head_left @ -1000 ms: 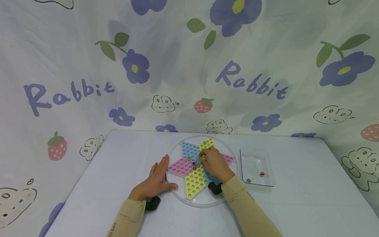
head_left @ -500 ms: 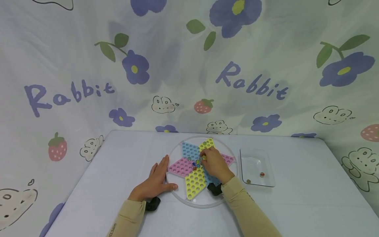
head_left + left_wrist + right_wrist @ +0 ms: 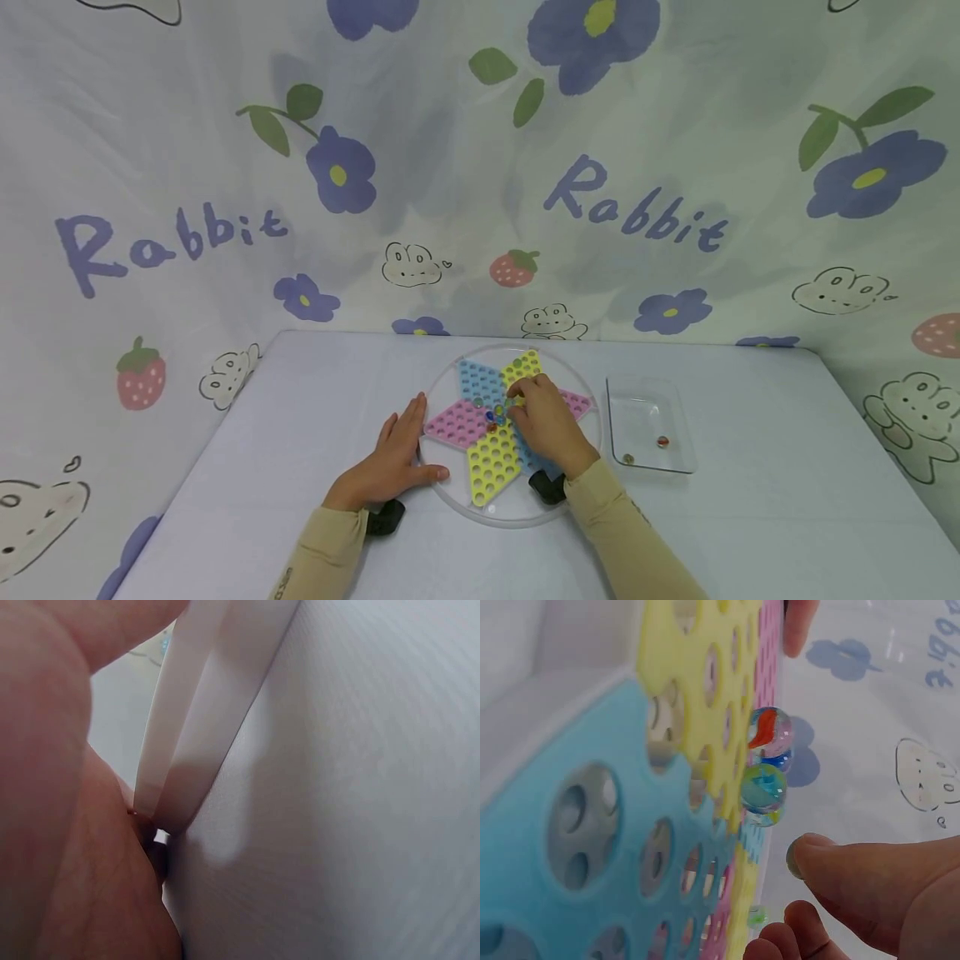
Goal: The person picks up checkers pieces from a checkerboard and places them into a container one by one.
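Note:
A round Chinese checkers board (image 3: 491, 454) with a star of pink, blue and yellow sections lies on the table. My left hand (image 3: 393, 458) rests against its left rim, fingers straight and thumb spread along the near edge. Over the middle of the star, my right hand (image 3: 551, 421) pinches a greenish marble (image 3: 792, 859), mostly hidden behind the fingertip. Close by sit several marbles, among them a clear one with a red swirl (image 3: 769, 731) and a blue-green one (image 3: 764, 786). A green marble (image 3: 517, 363) sits in the far yellow point.
Right of the board stands a clear square tray (image 3: 648, 408) holding a red-striped marble (image 3: 663, 442) and a darker marble (image 3: 628, 459). White cloth covers the table (image 3: 757, 467). A printed curtain (image 3: 465, 183) hangs behind the far edge.
Over the middle of the board, the right hand's fingertips have shifted very slightly to the right. The left hand and the marbles in the tray stay where they were.

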A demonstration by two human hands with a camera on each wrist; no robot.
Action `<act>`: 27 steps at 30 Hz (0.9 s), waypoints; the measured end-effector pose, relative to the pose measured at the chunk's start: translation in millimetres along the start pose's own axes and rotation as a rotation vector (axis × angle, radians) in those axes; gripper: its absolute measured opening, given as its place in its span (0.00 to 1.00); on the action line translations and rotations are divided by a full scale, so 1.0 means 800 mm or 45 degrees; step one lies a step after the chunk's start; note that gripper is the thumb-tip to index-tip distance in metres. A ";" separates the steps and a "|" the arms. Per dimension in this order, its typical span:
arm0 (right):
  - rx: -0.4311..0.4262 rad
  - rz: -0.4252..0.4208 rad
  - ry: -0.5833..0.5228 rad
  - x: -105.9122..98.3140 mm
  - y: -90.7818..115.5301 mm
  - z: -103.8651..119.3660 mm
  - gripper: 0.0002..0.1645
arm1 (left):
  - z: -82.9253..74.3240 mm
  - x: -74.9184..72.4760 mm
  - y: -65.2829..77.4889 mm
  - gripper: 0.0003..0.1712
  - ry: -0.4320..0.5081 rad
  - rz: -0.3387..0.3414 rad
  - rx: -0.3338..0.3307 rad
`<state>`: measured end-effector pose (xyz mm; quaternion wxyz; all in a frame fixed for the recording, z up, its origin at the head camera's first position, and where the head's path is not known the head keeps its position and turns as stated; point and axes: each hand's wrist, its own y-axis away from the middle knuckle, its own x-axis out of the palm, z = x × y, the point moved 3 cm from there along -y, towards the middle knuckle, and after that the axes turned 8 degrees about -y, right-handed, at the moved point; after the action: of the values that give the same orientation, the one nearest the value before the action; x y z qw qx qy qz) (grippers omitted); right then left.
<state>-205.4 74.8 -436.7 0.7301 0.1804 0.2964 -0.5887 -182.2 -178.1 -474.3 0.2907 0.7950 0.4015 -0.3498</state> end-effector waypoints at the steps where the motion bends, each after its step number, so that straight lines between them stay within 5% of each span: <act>1: -0.007 -0.003 0.001 -0.001 0.001 0.001 0.09 | 0.000 0.000 0.000 0.68 0.003 -0.001 -0.002; 27: -0.060 -0.110 -0.005 -0.030 0.032 0.018 0.11 | 0.000 0.002 0.002 0.68 -0.016 0.012 0.000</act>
<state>-180.5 90.3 -412.7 0.7087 0.1491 0.3161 -0.6128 -179.8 -178.3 -475.6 0.2951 0.7946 0.3959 -0.3534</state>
